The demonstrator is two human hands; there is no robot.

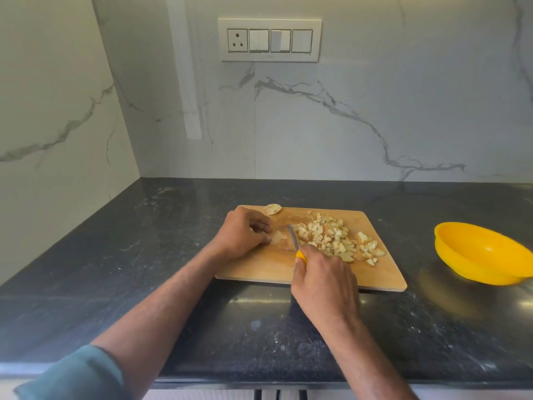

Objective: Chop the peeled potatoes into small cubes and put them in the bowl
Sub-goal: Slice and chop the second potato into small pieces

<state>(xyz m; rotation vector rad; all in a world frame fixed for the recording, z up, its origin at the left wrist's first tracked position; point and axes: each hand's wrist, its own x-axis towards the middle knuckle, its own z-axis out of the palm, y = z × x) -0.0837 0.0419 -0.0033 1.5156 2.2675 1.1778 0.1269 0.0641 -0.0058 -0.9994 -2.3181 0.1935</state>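
A wooden cutting board (259,269) lies on the dark counter. On its left part my left hand (240,233) holds down a small flat potato piece (278,236) with curled fingers. My right hand (323,281) grips a yellow-handled knife (294,241), whose blade points away from me just right of that piece. A pile of small potato cubes (334,239) covers the board's right half. Another potato slice (273,209) sits at the board's far edge. To the right of the board stands a yellow bowl (450,249); nothing shows inside it.
The black stone counter (129,255) runs into a corner at the left, with marble wall behind and a switch panel (269,40) above. The counter's front edge (259,381) is close to me.
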